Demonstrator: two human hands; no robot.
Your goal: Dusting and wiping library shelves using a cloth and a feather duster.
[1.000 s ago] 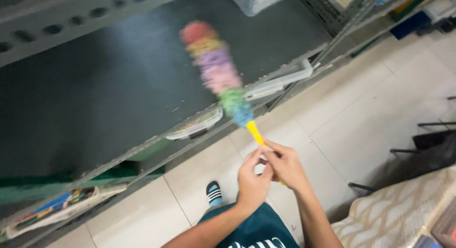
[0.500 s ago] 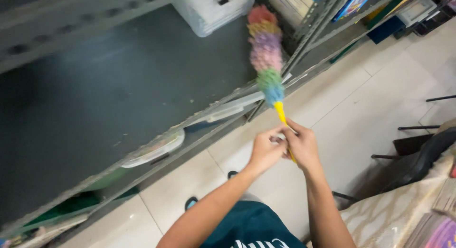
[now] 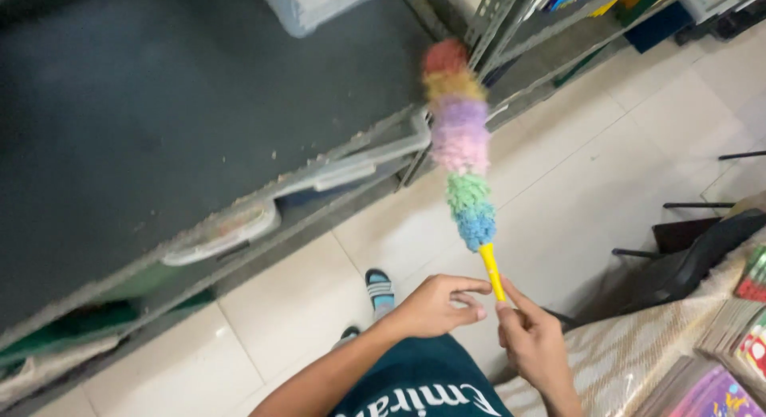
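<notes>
A rainbow-coloured fluffy duster (image 3: 460, 146) with a yellow handle points upward in front of a dark metal shelf (image 3: 159, 130). My right hand (image 3: 533, 343) grips the bottom of the yellow handle. My left hand (image 3: 437, 305) is beside it, fingers curled, its fingertips at the handle. The duster's red tip sits near the shelf's upright post (image 3: 495, 18).
Clear plastic lidded boxes (image 3: 319, 177) sit under the shelf edge, and a clear bin (image 3: 311, 3) stands at the back. A sandalled foot (image 3: 380, 289) rests on the white tiled floor. A black chair (image 3: 686, 257) and a cloth-covered table (image 3: 638, 353) with colourful packets are on the right.
The duster has swung from left of the shelf toward the right upright post. Both hands stayed at the handle while the view shifted.
</notes>
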